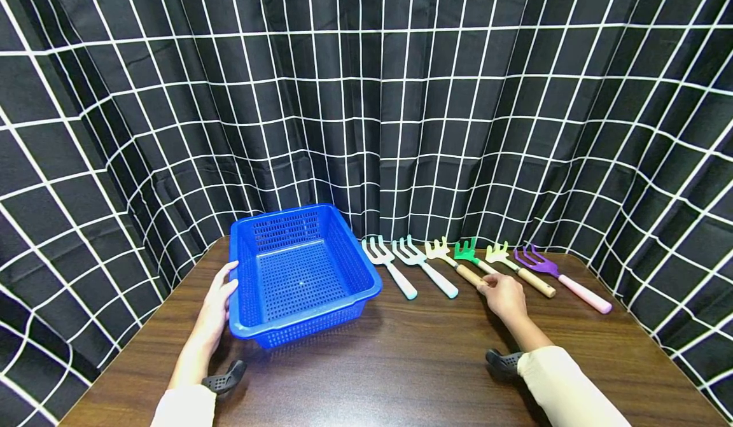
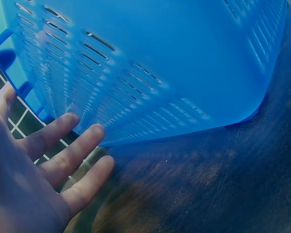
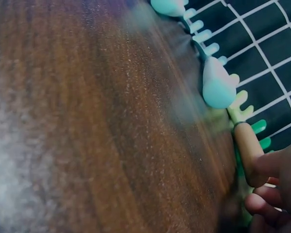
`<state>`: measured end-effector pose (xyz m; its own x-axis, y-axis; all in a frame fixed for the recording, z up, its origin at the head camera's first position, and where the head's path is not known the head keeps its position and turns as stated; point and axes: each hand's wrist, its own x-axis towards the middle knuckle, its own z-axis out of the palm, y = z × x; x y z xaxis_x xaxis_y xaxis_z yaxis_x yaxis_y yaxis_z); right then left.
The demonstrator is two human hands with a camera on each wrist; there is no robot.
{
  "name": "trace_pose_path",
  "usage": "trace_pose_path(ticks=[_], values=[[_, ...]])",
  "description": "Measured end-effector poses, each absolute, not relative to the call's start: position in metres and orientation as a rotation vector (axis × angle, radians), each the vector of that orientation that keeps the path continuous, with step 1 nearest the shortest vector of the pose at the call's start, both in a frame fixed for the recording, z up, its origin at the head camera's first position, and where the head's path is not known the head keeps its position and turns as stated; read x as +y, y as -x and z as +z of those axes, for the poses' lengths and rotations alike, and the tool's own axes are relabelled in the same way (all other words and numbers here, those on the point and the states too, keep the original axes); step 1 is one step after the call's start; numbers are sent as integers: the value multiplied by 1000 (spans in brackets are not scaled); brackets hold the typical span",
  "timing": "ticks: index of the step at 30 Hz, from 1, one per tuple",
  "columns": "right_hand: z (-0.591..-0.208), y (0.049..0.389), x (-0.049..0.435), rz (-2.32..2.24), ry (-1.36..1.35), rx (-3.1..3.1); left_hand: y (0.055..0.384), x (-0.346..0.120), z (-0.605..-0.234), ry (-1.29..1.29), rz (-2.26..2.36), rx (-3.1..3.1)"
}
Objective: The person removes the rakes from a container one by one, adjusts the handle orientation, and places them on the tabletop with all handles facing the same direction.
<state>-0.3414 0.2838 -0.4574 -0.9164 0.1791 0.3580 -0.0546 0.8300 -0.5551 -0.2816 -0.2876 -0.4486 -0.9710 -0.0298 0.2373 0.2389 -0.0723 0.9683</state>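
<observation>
At the left, my left hand holds the side rim of a blue plastic basket, with thumb and forefinger at the rim. Its other fingers extend beside the slotted outer wall in the left wrist view. My right hand pinches the wooden handle end of a pale yellow hand rake. The thumb lies along that handle in the right wrist view. Just beside it is a green hand rake, its handle partly hidden by my right hand.
Two hand forks, one white and one pale turquoise, lie between basket and right hand. Farther right are a yellow-green rake and a purple fork with a pink handle. A black gridded curtain surrounds the wooden table.
</observation>
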Motion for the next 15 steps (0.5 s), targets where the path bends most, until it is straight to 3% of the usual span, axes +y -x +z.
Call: trace_pose_path(ticks=[15], values=[[-455, 331, 284, 834, 35, -2561, 280, -288, -447, 164, -2129, -2057]])
